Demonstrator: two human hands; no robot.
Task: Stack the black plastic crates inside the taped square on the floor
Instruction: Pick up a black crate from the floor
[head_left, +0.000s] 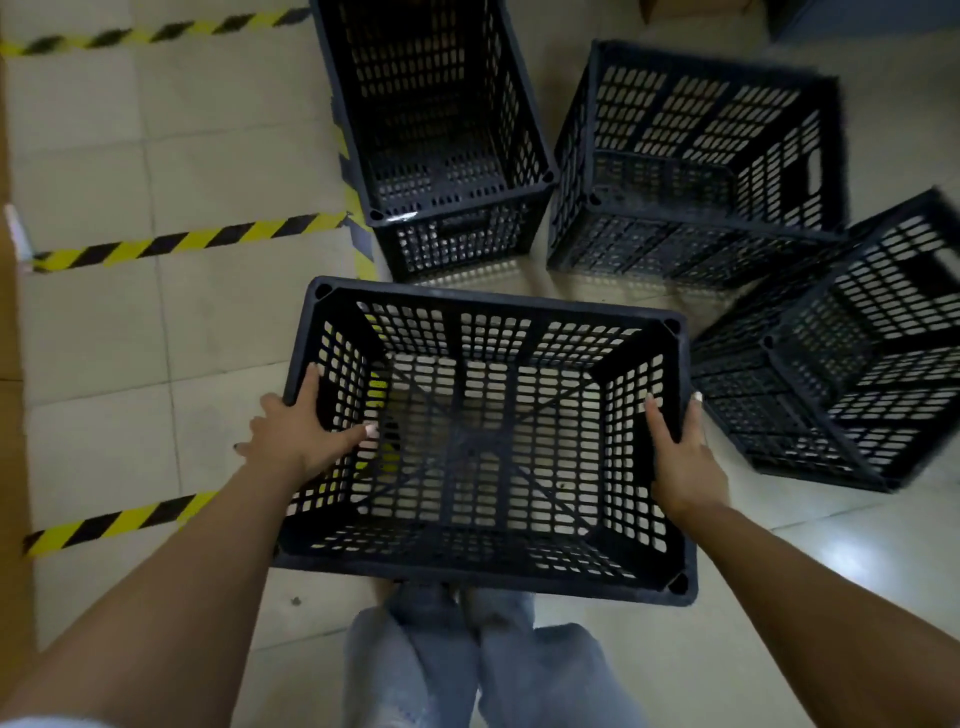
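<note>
I hold an empty black perforated crate (488, 306) in front of me, its open top facing up. My left hand (301, 434) grips its left wall, thumb inside. My right hand (685, 457) grips the right wall. Three more black crates stand on the floor beyond: one (441, 234) straight ahead, touching the tape corner, one (691, 228) to its right, and one (831, 415) at the far right, tilted. Yellow-and-black tape lines (187, 241) mark squares on the tiled floor to the left; another tape strip (119, 522) lies nearer me.
My legs in light jeans (467, 670) show below the held crate. A brown wall or board edge (10, 467) runs along the far left. Pale floor tiles (104, 364) lie between the tape lines.
</note>
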